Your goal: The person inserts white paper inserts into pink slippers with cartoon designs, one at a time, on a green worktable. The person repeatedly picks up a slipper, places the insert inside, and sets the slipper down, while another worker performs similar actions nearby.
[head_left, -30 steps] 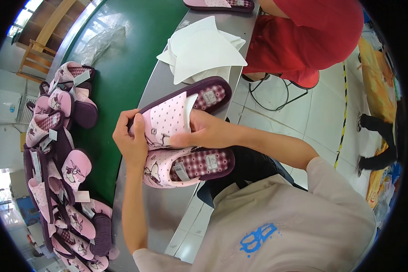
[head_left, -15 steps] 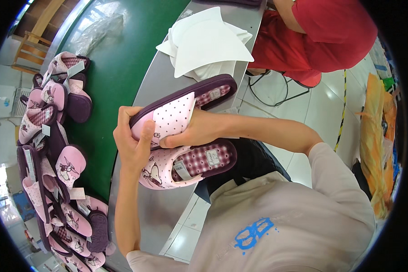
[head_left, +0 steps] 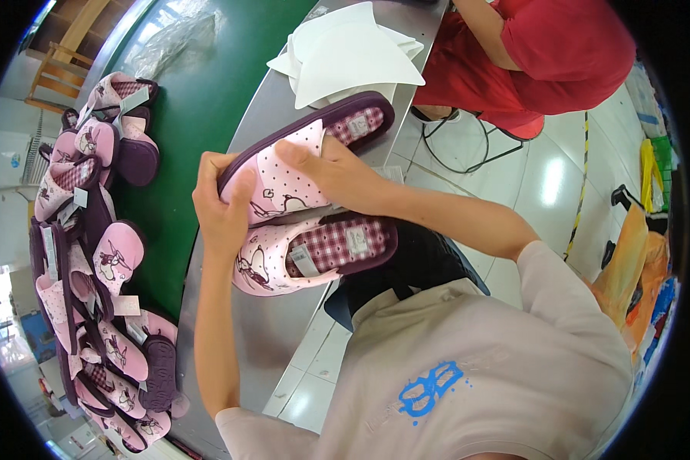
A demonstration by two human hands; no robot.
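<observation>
Both my hands hold a pink polka-dot slipper (head_left: 287,178) with a dark purple sole, tilted on its side above the metal table edge. My left hand (head_left: 224,201) is closed round its toe, thumb on the pink upper. My right hand (head_left: 337,175) grips the upper at its opening, thumb on top and the other fingers hidden inside. Just below is a second slipper (head_left: 264,264), with a plaid insole facing up and a small white tag in its opening. Whether it touches the held slipper I cannot tell.
Several pink slippers (head_left: 119,257) with tags are heaped along the left of the green tabletop (head_left: 184,115). White curved sheets (head_left: 353,61) are stacked on the metal strip (head_left: 245,337). Clear plastic (head_left: 172,46) lies far left. A person in red (head_left: 567,54) sits at the upper right.
My right thumb has moved up the dotted upper, uncovering the printed figure. The held slipper has turned slightly, and both slippers sit a little higher in view.
</observation>
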